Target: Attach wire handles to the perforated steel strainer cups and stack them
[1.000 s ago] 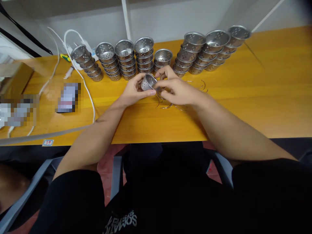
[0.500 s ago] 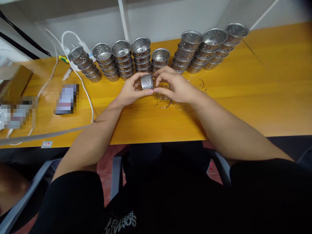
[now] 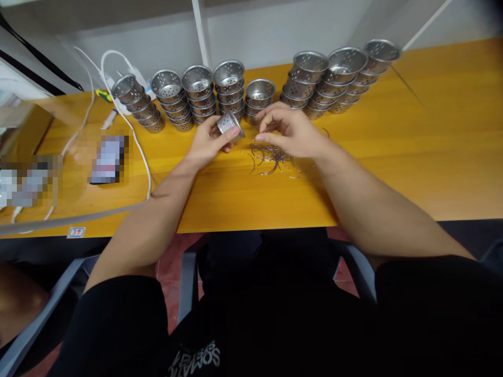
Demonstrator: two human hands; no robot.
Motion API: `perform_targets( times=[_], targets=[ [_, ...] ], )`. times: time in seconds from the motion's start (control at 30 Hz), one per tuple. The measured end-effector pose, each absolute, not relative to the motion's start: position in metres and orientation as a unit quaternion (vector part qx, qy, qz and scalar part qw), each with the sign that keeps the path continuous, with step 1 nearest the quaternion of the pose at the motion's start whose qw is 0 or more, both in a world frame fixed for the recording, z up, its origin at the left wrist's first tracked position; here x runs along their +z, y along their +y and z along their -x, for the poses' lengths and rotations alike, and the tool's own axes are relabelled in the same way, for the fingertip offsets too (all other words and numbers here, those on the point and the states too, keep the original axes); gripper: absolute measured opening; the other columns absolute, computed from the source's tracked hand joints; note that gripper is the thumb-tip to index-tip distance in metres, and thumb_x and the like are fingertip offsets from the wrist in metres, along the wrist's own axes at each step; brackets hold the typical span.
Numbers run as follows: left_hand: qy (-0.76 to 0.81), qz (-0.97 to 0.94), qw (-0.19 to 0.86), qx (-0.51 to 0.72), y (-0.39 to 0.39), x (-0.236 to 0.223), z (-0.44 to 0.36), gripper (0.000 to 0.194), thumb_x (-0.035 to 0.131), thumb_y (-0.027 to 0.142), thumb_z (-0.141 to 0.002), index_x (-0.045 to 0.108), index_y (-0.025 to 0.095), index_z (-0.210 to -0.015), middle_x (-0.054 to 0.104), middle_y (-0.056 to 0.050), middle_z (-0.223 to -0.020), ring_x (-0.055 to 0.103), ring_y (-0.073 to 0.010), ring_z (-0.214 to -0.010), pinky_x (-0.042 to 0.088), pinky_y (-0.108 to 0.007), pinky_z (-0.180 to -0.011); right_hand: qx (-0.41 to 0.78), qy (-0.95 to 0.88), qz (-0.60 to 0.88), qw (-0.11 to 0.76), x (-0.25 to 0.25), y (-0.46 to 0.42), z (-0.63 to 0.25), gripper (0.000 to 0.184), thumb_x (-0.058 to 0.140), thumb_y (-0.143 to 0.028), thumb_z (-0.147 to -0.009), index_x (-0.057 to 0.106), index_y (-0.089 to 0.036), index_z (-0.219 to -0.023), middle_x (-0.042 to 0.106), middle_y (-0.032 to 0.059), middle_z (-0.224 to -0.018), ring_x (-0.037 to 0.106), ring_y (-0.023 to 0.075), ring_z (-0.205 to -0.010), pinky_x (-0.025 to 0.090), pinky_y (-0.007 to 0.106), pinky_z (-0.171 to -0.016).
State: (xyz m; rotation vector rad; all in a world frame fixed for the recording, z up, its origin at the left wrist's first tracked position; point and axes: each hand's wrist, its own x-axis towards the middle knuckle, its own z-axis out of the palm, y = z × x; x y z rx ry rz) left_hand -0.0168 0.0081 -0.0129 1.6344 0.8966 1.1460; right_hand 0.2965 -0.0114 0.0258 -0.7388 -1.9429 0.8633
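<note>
— Left hand (image 3: 207,142)?
— Wrapped around a small perforated steel cup (image 3: 228,123), thumb along the near side, fingers behind. Tilted, rim leaning toward the right hand, base toward the left wrist.
— And the right hand (image 3: 291,131)?
— Curled, thumb and forefinger pinched together just right of the cup. Could be gripping a thin wire; too fine to tell from here.
— Gap between the two?
— Small. Right fingertips (image 3: 261,137) just beside the cup's rim, slightly nearer the body, not touching it as far as can be seen.
— Wires?
— Loose pile of curved wire handles (image 3: 271,155) on the yellow tabletop (image 3: 393,157), directly under and just nearer than the right hand. Right hand clearly the closer one; left hand off to the side of the pile.
— Long axis of the cup?
— Slanted, running from left wrist up toward the far right, so the open mouth faces roughly the right fingers.
— Beyond the hands?
— Stacks of perforated cups (image 3: 198,97) just past the left hand, a short stack (image 3: 258,97) right behind both, more leaning stacks (image 3: 338,76) past the right hand. White cable (image 3: 135,141) well to the left of the left hand.
</note>
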Motion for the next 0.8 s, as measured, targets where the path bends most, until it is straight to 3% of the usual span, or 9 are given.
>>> perform_targets(
  times=[0.2, 0.37, 0.5, 0.63, 0.8],
  targets=[
    [0.350, -0.673, 0.414, 0.503, 0.024, -0.028, 0.021, 0.120, 0.117, 0.110, -0.070, 0.071, 0.026, -0.141, 0.085, -0.013, -0.139, 0.090, -0.0430, -0.138, 0.080, -0.064, -0.121, 0.209, -0.856, 0.345, 0.325, 0.020, -0.007, -0.312, 0.060, 0.105, -0.091, -0.101, 0.089, -0.035, -0.115, 0.082, 0.0158, -0.145, 0.079, 0.0529, -0.144, 0.061, 0.085, -0.140],
    [0.296, -0.716, 0.413, 0.479, 0.020, -0.028, 0.018, 0.113, 0.116, 0.104, -0.079, 0.079, 0.024, -0.150, 0.086, -0.014, -0.148, 0.090, -0.0398, -0.141, 0.076, -0.059, -0.129, 0.201, -0.850, 0.325, 0.362, 0.037, -0.031, -0.293, 0.065, 0.095, -0.089, -0.111, 0.086, -0.037, -0.148, 0.082, 0.0157, -0.160, 0.080, 0.0482, -0.141, 0.070, 0.073, -0.130],
    [0.252, -0.726, 0.431, 0.473, 0.017, -0.028, 0.013, 0.109, 0.116, 0.102, -0.081, 0.082, 0.026, -0.151, 0.086, -0.013, -0.151, 0.089, -0.0394, -0.146, 0.074, -0.057, -0.132, 0.225, -0.869, 0.262, 0.356, 0.036, -0.041, -0.274, 0.049, 0.076, -0.082, -0.125, 0.088, -0.034, -0.132, 0.088, 0.0129, -0.144, 0.084, 0.0437, -0.130, 0.071, 0.068, -0.123],
    [0.273, -0.708, 0.458, 0.463, 0.015, -0.029, 0.015, 0.104, 0.116, 0.096, -0.087, 0.077, 0.028, -0.157, 0.084, -0.014, -0.159, 0.091, -0.0348, -0.139, 0.076, -0.053, -0.128, 0.200, -0.852, 0.305, 0.377, 0.038, -0.037, -0.279, 0.047, 0.074, -0.079, -0.127, 0.086, -0.034, -0.123, 0.089, 0.0144, -0.138, 0.083, 0.0456, -0.130, 0.072, 0.070, -0.122],
    [0.290, -0.707, 0.448, 0.463, 0.008, -0.029, 0.019, 0.066, 0.109, 0.059, -0.107, 0.079, 0.023, -0.153, 0.086, -0.017, -0.155, 0.091, -0.0252, -0.119, 0.080, -0.044, -0.116, 0.100, -0.814, 0.377, 0.431, 0.064, -0.019, -0.296, 0.030, 0.067, -0.068, -0.131, 0.079, -0.041, -0.130, 0.084, 0.0156, -0.156, 0.071, 0.0456, -0.151, 0.060, 0.072, -0.141]
  ],
)
